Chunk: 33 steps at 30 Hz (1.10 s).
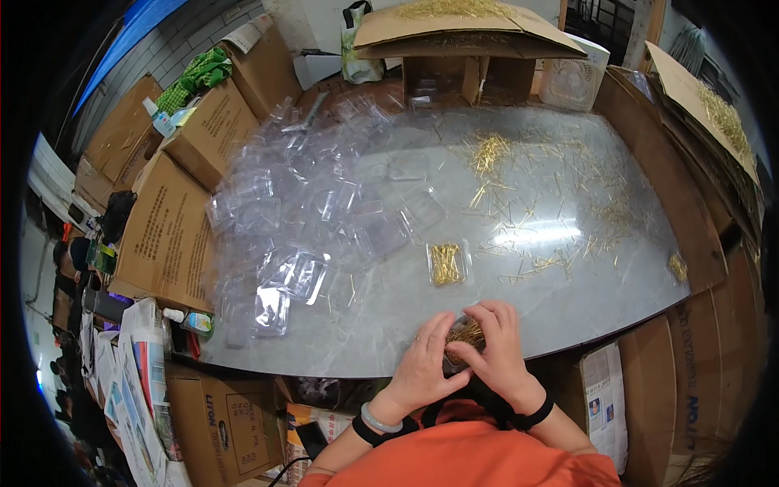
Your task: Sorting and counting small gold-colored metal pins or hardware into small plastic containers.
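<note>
a smooth grey surface [369, 325] fills the middle of a cluttered workroom, with brown cardboard around much of it. along the left side stand cardboard boxes [166, 235], a green checked cloth [195, 79] lying on one of them. at the far side is an open cardboard box [475, 40] with gold bits on its top, and to its right a pale plastic basket [574, 77]. a cardboard wall [665, 166] runs along the right edge.

a loose heap of clear plastic cases [312, 199] spreads over the left part of the surface. on the right part, thin gold pins [490, 154] are scattered, thickest toward the far side, with a bright reflection among them. a filled clear case [447, 265], packed with gold pins, lies by itself just beyond the hands.

the person, in an orange top [471, 450], works at the near edge. the left hand [422, 363] and right hand [505, 357] face each other around a small container of pins [465, 332], which is at the near edge, between them. the fingers of both are curled in and gripping it from either side; they hide most of it, so it seems to be another clear case, though its outline is hard to make out. a pale bangle [380, 419] circles the left wrist.
</note>
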Motion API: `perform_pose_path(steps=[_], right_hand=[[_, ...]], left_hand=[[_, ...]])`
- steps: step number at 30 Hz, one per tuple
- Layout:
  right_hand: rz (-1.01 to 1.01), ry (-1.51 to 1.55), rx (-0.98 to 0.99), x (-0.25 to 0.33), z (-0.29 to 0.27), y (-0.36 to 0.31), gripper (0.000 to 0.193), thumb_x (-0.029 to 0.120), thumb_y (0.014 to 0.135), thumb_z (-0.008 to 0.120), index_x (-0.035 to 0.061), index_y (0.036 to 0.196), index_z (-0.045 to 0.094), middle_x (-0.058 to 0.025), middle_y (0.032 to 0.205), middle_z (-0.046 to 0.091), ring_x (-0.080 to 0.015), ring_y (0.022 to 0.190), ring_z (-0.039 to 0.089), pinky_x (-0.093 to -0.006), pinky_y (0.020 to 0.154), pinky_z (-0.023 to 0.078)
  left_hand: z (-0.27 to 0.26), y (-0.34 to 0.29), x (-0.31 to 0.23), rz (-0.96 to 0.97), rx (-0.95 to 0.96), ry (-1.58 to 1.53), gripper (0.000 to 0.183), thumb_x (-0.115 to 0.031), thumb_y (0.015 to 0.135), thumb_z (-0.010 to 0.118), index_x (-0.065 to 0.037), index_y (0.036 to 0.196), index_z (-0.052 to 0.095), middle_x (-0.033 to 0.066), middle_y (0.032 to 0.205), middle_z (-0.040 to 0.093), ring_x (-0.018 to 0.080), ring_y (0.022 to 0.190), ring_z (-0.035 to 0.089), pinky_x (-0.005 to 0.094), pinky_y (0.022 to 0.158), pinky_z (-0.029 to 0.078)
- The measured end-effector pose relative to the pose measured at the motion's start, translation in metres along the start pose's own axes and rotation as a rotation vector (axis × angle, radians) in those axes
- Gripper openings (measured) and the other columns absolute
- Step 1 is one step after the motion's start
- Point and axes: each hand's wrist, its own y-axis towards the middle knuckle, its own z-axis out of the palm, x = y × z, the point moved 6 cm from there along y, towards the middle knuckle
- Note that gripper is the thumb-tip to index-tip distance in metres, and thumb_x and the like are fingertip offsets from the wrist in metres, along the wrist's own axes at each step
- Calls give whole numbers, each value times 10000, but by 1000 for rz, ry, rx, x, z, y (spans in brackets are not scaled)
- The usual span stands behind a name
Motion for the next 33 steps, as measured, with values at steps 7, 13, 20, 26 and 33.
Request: perform_pose_path(steps=[7, 13, 20, 26, 33], right_hand=[[-88, -64, 162, 2, -13, -17, 651, 165, 950, 701, -38, 1491, 401, -209, 1437, 562, -425, 1386, 479, -591, 1203, 254], [-74, 21, 33, 2, -21, -23, 673, 233, 913, 747, 15, 1486, 470, -188, 1451, 555, -408, 1360, 506, -602, 1193, 265], [-224, -463, 236, 16, -5, -32, 646, 473, 912, 705, 167, 1461, 555, -171, 1579, 408, -384, 1449, 376, -641, 1207, 187], [-155, -344, 270, 16, -4, -27, 780, 491, 835, 781, 80, 1447, 525, -192, 1590, 382, -427, 1451, 356, -664, 1201, 181], [-64, -332, -11, 23, 6, -17, 730, 377, 755, 843, 61, 1364, 594, -179, 1462, 523, -375, 1226, 503, -511, 1059, 390]], left_hand=[[6, 2, -1, 9, 3, 109, 812, -234, 794, 827, 43, 1449, 435, 245, 1485, 443, 438, 1354, 476, 491, 1111, 437], [5, 1, -1, 13, 19, 104, 837, -228, 784, 836, 32, 1460, 416, 247, 1495, 433, 432, 1378, 459, 492, 1135, 417], [-2, 1, 5, -42, 114, -67, 1022, -184, 765, 826, 35, 1574, 241, 265, 1570, 353, 440, 1436, 401, 476, 1185, 373], [-9, -1, 14, -30, 150, -432, 1062, -95, 788, 737, 17, 1630, 98, 257, 1635, 269, 399, 1519, 312, 469, 1241, 296], [-6, -1, 24, -119, 109, -929, 1029, -120, 877, 681, -23, 1654, 15, 246, 1667, 212, 357, 1555, 253, 477, 1269, 223]])
